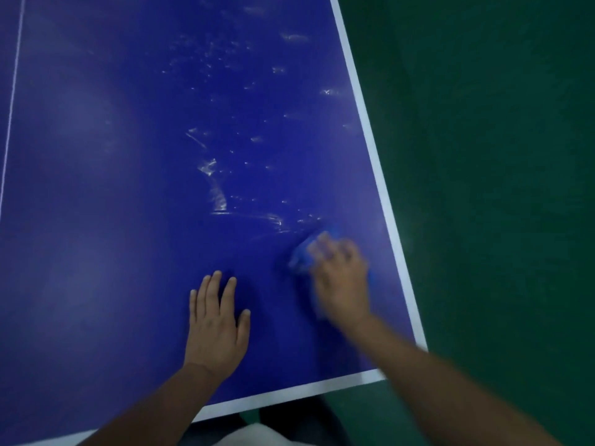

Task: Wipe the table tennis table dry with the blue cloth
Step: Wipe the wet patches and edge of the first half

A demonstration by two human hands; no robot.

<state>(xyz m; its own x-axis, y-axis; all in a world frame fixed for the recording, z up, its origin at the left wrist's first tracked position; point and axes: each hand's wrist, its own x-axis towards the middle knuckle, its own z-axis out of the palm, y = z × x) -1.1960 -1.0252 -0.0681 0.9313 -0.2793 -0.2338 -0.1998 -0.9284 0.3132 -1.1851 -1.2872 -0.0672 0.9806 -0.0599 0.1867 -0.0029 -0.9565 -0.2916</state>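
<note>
head | left hand [219,320] flat, fingers straight, holding nothing, braced on table tennis table [96,188] | wet streaks [215,175] mid-table | right hand [341,275] blurred, grasping bunched blue cloth [301,255] near right edge | step: mid-wipe | next: push cloth forward through streaks

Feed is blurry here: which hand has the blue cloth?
The right hand, blurred, near the white side line, with the blue cloth under its fingers. The left hand lies flat on the table, holding nothing.
</note>
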